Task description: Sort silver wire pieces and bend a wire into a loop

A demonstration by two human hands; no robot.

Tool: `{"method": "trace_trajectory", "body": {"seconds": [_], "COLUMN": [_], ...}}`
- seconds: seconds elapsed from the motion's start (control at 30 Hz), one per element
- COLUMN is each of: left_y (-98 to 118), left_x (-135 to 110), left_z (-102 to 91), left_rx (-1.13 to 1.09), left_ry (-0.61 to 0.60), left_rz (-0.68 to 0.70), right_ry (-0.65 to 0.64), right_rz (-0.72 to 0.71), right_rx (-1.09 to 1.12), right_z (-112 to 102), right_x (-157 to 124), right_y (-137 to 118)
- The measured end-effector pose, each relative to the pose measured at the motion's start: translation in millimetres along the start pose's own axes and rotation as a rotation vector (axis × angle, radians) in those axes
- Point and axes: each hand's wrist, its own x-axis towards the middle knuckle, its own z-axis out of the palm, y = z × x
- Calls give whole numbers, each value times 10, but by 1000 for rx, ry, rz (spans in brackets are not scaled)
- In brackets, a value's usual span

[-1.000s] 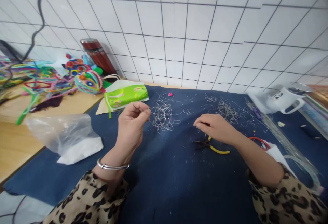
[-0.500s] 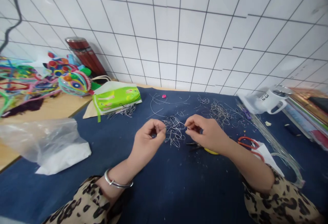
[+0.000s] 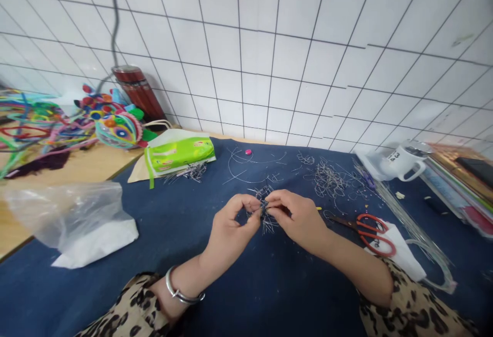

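Note:
My left hand (image 3: 233, 226) and my right hand (image 3: 298, 219) meet over the dark blue cloth (image 3: 215, 285), fingertips pinched together on a small tangle of thin silver wire (image 3: 264, 207). Both hands are closed on that tangle, which sticks out above and below the fingers. A silver bangle circles my left wrist. More loose wire pieces (image 3: 327, 182) lie scattered on the cloth behind the hands. Red-handled scissors (image 3: 365, 228) rest just right of my right forearm.
A green tissue pack (image 3: 179, 154) and a clear plastic bag (image 3: 65, 213) lie at the left. Colourful pipe-cleaner crafts (image 3: 111, 121) and a red flask (image 3: 138, 90) stand at the back left. A white mug (image 3: 402, 162) and long wire strips (image 3: 412, 219) are at the right.
My two hands have come together at the middle of the cloth, both now pinching the wire tangle. The yellow-handled pliers under my right hand are hidden. The view has shifted.

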Motion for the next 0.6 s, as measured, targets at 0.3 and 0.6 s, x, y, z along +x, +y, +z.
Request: {"method": "trace_trajectory", "body": {"seconds": [0.3,0.6], "left_y": [-9,-106], "left_x": [-7,20], "left_z": [-29,6], "left_rx": [36,97], "left_ry": [-113,-146], "left_rz": [44,-11], "right_ry": [81,58], "right_rz": [69,87], "right_rx": [32,29], "right_z": [70,77], "right_x": [-41,-50], "right_y": [79,123]}}
